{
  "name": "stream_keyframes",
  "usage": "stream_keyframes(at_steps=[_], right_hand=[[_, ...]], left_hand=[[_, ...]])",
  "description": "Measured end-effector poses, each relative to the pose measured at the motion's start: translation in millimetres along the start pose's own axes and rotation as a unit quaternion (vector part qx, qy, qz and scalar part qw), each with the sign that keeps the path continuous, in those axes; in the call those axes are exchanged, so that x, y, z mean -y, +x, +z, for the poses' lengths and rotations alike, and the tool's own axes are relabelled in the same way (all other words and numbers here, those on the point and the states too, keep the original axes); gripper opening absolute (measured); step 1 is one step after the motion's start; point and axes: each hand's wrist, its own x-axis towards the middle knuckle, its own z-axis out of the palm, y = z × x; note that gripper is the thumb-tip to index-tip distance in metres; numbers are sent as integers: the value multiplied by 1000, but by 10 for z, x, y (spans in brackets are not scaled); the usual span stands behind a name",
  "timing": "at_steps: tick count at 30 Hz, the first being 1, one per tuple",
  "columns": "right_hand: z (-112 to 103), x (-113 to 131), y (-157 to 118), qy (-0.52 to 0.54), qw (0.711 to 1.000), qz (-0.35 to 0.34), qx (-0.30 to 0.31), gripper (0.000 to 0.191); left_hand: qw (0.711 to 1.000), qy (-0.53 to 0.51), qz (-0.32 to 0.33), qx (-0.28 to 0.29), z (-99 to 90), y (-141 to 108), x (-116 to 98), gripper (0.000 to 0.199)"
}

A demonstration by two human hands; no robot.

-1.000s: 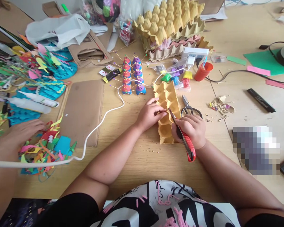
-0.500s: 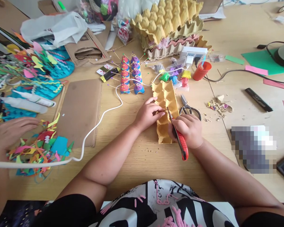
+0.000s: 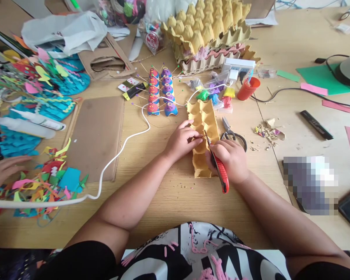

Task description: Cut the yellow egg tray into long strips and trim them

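A yellow strip of egg carton (image 3: pixel 203 116) lies on the wooden table in front of me, two cups wide. My left hand (image 3: pixel 181 140) presses on its left side with fingers bent. My right hand (image 3: pixel 231 160) grips a red utility knife (image 3: pixel 221 173), and the blade tip rests on the middle of the strip, just beside my left fingertips. Black-handled scissors (image 3: pixel 232 133) lie right of the strip, close to my right hand.
Painted egg-cup figures with pins (image 3: pixel 160 93) stand behind the strip. Stacked egg trays (image 3: pixel 212 31), a power strip (image 3: pixel 239 64) and an orange cup (image 3: pixel 249 88) sit further back. A white cable (image 3: pixel 116 153) crosses the table. Another person's hand (image 3: pixel 1 171) rests on coloured paper scraps (image 3: pixel 46 182) at left.
The knife handle has drawn in slightly toward the strip while the blade stays on it. The other person's hand at left has slid further left, toward the frame edge.
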Motion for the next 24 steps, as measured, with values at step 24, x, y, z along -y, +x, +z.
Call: stream_keyframes(at_steps=[24], right_hand=[[11,4,-8,-33,999,-9,28,16]], left_hand=[[1000,4,-4,1,0,3,-7,6]])
